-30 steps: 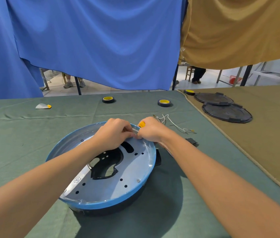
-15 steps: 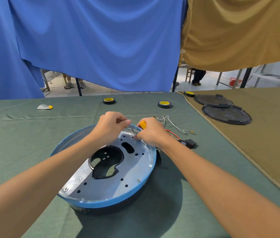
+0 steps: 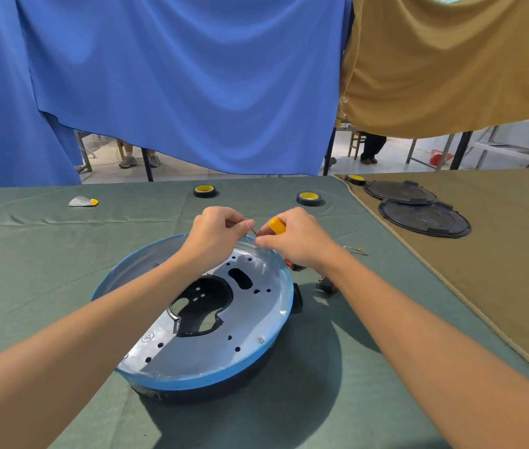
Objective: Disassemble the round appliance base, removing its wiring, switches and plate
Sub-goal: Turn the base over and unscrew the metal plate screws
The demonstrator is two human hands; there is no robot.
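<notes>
Head view: the round base (image 3: 198,380) sits on the tabletop (image 3: 46,286) under both forearms, blue rim up, with the metal plate (image 3: 250,322) seated inside it. Both hands meet just above its far rim. The left hand (image 3: 214,236) is curled, thumb and forefinger pinching a thin strand (image 3: 253,231); whether it is wire or a shaft I cannot tell. The right hand (image 3: 295,241) is closed round a yellow-handled tool (image 3: 277,225), its fingertips at the rim.

Blue curtain (image 3: 175,92) and tan curtain (image 3: 451,59) hang behind the tabletop, with floor and people's legs showing below them. Green cloth covers the tabletop; an olive cloth (image 3: 499,270) on the right carries two black discs (image 3: 424,219). Tape rolls (image 3: 204,190) lie along the far side. A black switch (image 3: 326,286) lies just beside the base, under the right forearm, and a loose wire (image 3: 354,249) lies near the right wrist.
</notes>
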